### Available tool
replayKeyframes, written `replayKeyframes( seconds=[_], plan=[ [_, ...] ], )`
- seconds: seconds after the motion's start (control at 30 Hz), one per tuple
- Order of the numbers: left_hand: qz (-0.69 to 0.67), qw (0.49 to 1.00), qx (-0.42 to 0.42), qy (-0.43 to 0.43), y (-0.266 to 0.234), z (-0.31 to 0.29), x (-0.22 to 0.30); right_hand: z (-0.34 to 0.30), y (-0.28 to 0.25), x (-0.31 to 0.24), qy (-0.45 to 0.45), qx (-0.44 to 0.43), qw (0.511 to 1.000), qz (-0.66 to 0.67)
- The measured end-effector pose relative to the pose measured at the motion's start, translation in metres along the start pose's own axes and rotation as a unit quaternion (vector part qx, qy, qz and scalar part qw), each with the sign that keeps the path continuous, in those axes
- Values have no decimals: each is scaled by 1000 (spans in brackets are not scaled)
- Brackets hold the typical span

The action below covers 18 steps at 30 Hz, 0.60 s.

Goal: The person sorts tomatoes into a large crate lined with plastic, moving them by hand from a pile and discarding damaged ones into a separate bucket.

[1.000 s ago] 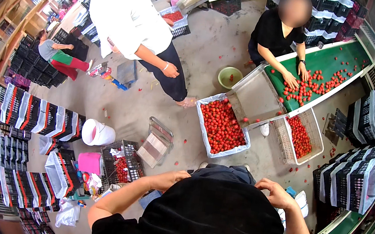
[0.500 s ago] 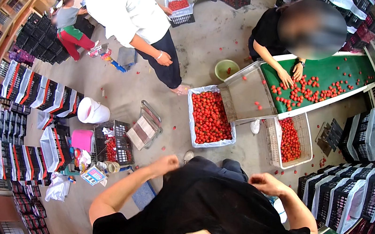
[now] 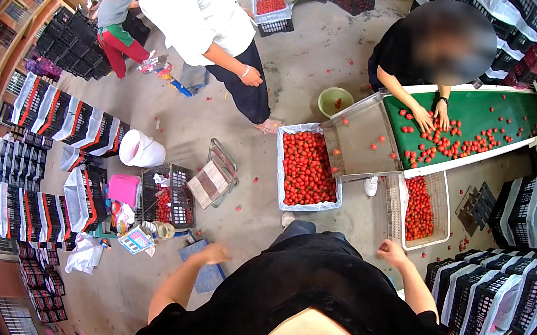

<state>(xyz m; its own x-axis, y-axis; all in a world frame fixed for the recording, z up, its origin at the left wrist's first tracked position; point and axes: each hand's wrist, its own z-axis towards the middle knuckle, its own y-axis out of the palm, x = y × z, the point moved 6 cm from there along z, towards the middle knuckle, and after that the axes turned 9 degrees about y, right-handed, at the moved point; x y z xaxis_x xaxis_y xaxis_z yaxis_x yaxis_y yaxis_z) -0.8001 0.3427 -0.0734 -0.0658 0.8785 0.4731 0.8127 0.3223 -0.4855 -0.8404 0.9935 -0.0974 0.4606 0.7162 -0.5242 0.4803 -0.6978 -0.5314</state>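
Note:
Both my arms are held out from my sides, away from anything around them. My left hand [image 3: 213,253] is over the floor, above a blue-grey flat board [image 3: 205,274]; motion smears its fingers. My right hand [image 3: 393,254] is close to the near end of a pale plastic crate [image 3: 442,226] of small red tomatoes [image 3: 419,211], not visibly gripping it. Its fingers look loosely curled, with nothing seen in them. Ahead of me stands a lined crate [image 3: 283,162] heaped with red tomatoes [image 3: 311,166], under a metal chute [image 3: 364,136].
A person in black sorts tomatoes on a green conveyor belt [image 3: 493,112]. Another in white [image 3: 200,13] stands ahead left. Around me are a small folding seat [image 3: 212,180], a white bucket [image 3: 142,149], a green basin [image 3: 333,100] and stacked black crates [image 3: 496,292]; loose tomatoes dot the floor.
My hands have moved from in front of my waist outward and apart, the right toward the pale crate. The view has shifted slightly. More tomatoes are on the chute.

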Motion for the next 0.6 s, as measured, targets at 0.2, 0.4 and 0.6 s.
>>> replayKeyframes(
  seconds=[0.2, 0.4, 0.6],
  plan=[
    [-97, 989, 37, -104, 92, 3, -134, -23, 29, 105, 270, 100, 942, 171],
    [-107, 983, 149, 24, 20, 78, -119, -26, 90, 107, 302, 121, 872, 366],
    [-201, 946, 250, 44, -121, 106, -105, 22, 127, -33, 177, 28, 956, 231]
  ],
)
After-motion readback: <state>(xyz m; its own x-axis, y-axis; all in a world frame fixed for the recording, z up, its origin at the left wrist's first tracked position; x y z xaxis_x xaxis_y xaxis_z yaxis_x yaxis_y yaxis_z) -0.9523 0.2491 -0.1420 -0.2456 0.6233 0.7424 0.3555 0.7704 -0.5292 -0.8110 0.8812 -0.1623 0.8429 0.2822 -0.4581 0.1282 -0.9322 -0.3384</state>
